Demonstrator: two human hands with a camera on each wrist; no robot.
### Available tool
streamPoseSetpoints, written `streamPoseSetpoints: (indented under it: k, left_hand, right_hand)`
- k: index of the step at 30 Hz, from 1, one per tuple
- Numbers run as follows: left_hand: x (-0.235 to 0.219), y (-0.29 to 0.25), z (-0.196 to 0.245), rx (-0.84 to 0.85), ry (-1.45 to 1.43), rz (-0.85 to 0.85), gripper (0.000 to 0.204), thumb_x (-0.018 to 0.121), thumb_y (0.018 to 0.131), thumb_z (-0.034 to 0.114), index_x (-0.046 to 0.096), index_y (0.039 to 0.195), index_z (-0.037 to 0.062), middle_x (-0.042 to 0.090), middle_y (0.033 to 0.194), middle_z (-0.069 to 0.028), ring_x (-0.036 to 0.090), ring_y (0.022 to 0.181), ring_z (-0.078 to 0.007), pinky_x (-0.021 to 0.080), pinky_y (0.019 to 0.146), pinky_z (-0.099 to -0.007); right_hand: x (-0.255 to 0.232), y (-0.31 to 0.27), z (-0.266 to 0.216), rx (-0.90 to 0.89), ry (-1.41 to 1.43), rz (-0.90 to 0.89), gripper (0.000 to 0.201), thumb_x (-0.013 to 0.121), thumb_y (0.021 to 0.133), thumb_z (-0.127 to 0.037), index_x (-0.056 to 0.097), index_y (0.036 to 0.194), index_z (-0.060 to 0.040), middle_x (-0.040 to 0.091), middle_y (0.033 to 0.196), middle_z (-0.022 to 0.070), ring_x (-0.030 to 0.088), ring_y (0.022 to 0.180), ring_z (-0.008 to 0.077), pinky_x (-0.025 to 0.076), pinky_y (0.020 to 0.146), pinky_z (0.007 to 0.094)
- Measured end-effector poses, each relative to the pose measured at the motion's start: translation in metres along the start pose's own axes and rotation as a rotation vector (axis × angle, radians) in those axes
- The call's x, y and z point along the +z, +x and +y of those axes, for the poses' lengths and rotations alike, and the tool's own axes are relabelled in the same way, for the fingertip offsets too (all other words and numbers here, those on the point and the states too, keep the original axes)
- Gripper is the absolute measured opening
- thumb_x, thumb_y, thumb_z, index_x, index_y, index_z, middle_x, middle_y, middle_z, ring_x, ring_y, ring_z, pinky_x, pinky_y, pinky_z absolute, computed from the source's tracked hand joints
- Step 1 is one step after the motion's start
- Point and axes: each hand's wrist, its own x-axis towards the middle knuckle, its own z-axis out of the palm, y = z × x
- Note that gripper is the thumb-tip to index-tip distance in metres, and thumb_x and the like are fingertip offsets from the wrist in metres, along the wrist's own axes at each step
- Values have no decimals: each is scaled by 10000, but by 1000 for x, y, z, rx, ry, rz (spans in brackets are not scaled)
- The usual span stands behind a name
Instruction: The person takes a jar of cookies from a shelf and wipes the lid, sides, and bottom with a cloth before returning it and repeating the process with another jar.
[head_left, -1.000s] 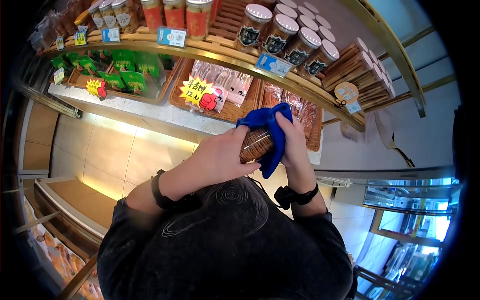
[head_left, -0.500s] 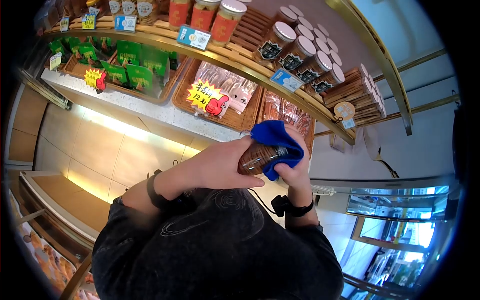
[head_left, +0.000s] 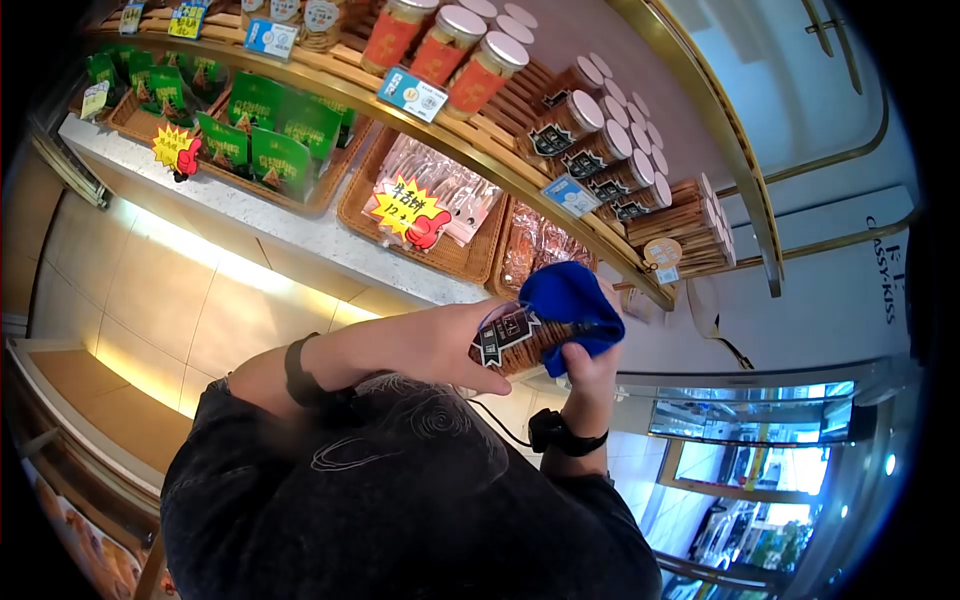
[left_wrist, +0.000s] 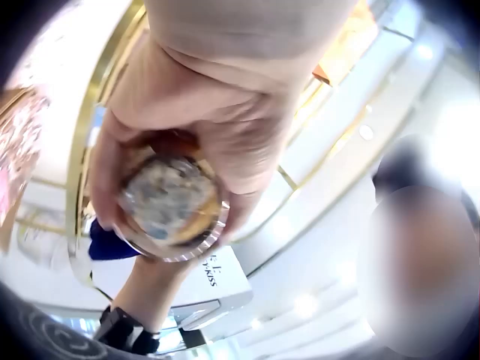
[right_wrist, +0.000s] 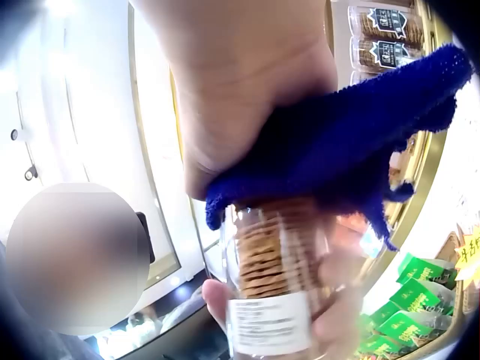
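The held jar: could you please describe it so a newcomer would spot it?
Before the gold-edged shelf of jars, the left hand and right hand hold a clear jar of stacked biscuits. Unlike those shelved, blue cloth covers one end.

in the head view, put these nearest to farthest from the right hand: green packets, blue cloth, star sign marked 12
1. Blue cloth: gripped in the right hand, against the jar.
2. Star sign marked 12: up and to the left.
3. Green packets: farther left, beyond the sign.
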Motion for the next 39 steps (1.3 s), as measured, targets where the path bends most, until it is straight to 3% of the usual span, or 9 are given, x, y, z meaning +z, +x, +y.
streamPoseSetpoints:
  k: [1,3,9,11,21,26,28,35,39]
  left_hand:
    - [5,-7,14,27,413,276,777,765,723,262,339,1304,-28,562,1125,-180,596,969,-239,484,817,-344]
    - [5,-10,18,13,470,285,774,771,717,247,340,1297,-29,558,1102,-178,582,983,-220,478,826,-325]
    - [-19,8,-24,-47,-642,-237,605,690,814,229,393,1270,-34,556,1117,-84,540,1002,-118,461,844,-285]
    - [-10,3,-23,-60,-737,-284,581,704,800,217,421,1244,-28,541,1133,-58,516,1022,-110,447,853,-277]
    - [1,-15,11,6,192,130,723,738,739,365,407,1244,-34,620,940,-158,628,776,-229,484,741,-332]
    - [8,-9,3,130,331,185,791,720,736,401,377,1249,-94,619,945,-244,620,884,-354,478,774,-379]
    - [10,-11,11,75,323,154,793,720,736,401,375,1250,-95,616,950,-250,619,892,-355,477,778,-376]
    - [17,-2,7,118,317,212,771,714,743,377,370,1259,-81,612,960,-260,618,902,-365,478,787,-394]
    - [21,0,20,100,445,298,784,704,741,369,341,1283,-65,608,964,-266,608,912,-387,478,794,-415]
  right_hand:
    - [4,-2,2,54,-1,43,713,747,676,-361,487,1198,49,487,1211,192,493,1126,295,391,956,389]
    - [9,-6,-1,50,13,64,697,749,676,-336,479,1203,33,482,1215,198,476,1146,299,387,960,396]
    - [21,-20,-7,-58,201,115,743,750,637,-452,496,1151,21,501,1178,208,514,1074,305,396,939,418]
    - [25,-18,-12,-85,111,119,746,755,618,-475,510,1132,8,522,1151,193,526,1044,303,402,924,415]
    - [20,-5,-39,8,-187,-13,664,755,636,-360,524,1133,14,555,1152,185,525,1080,309,393,933,398]
    - [10,-19,-26,70,-77,5,601,658,735,-375,507,1176,3,552,1175,203,531,1088,321,387,943,412]
    - [5,-17,-27,-117,-240,-98,612,679,737,-355,499,1205,-5,552,1184,224,541,1101,354,403,941,429]
    - [-7,-26,-19,52,-105,10,630,654,776,-387,479,1240,2,532,1224,246,554,1114,362,445,917,422]
    - [-2,-3,-36,-40,-367,-81,471,621,811,-208,497,1210,9,566,1172,234,605,1025,334,462,886,366]
